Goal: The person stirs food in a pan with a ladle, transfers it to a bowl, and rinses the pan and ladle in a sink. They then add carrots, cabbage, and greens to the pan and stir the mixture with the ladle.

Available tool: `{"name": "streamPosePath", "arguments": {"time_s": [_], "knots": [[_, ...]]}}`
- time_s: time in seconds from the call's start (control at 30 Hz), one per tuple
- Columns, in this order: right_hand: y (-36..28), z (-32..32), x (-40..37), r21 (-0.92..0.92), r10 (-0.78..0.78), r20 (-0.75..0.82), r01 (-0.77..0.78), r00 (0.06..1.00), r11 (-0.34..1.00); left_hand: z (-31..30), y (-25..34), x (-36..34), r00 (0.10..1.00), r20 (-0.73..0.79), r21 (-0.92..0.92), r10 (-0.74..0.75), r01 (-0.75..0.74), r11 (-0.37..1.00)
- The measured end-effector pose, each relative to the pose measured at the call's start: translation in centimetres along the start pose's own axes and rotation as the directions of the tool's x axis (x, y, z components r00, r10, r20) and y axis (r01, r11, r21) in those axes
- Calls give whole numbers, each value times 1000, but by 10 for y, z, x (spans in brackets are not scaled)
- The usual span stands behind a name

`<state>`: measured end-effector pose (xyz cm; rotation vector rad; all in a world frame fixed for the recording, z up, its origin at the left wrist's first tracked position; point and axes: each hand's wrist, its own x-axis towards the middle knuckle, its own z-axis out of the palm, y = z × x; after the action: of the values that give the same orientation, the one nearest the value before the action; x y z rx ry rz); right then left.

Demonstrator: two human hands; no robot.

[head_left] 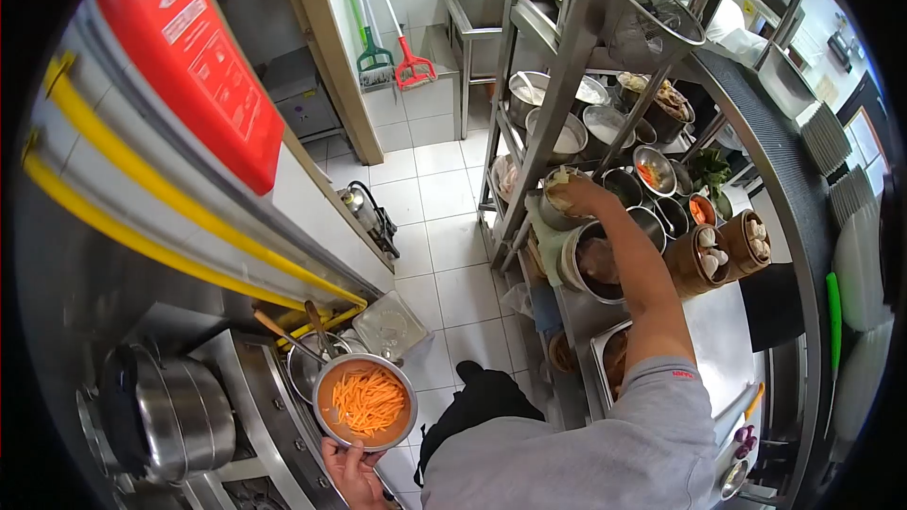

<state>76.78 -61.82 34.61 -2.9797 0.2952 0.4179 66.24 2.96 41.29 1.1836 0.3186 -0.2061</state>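
Note:
At the lower left, my left hand (pixel 353 474) grips the rim of a steel bowl (pixel 407 423) with orange strips (pixel 370 400) in it, like cut carrot. My right arm stretches up to the shelf on the right. There my right hand (pixel 580 196) reaches into a steel container (pixel 559 217) of pale shredded food (pixel 559 177). Its fingers are bent down into the food, and their tips are hidden. Just below this container is a larger round pot (pixel 574 269) with dark contents, partly behind my forearm.
Several steel pots (pixel 567 137) and two bamboo steamers (pixel 694 269) stand on the right counter. A large pot (pixel 175 416) sits on the stove at left. Yellow pipes (pixel 170 175) run along the left wall. Below me is a tiled floor (pixel 453 250).

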Motion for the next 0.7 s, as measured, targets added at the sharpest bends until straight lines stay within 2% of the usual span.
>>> {"name": "streamPosePath", "arguments": {"time_s": [0.03,0.23,0.33,0.43,0.53,0.57,0.67,0.7], "knots": [[-1,-3,2,-22,26,12,-26,1000,999,7,0,7,1000,7,18,-9,9,1000],[14,11,8,29,-111,-106,115,988,993,33,-6,39,997,31,27,-66,65,997],[32,10,4,90,-179,-245,207,953,974,39,-5,48,997,53,47,-61,58,997],[43,2,-12,521,95,-178,12,979,853,42,1,49,997,51,59,-50,47,997],[42,-18,-26,618,193,-201,-29,961,786,41,2,49,998,44,71,-43,40,997],[42,-20,-29,721,223,-140,-55,965,691,40,2,49,998,39,78,-44,41,996],[55,-16,-30,833,262,-151,-20,953,552,41,1,44,999,-11,79,-48,48,996],[46,-22,-35,878,320,-182,7,930,479,41,1,41,998,-37,74,-48,50,996]]}}
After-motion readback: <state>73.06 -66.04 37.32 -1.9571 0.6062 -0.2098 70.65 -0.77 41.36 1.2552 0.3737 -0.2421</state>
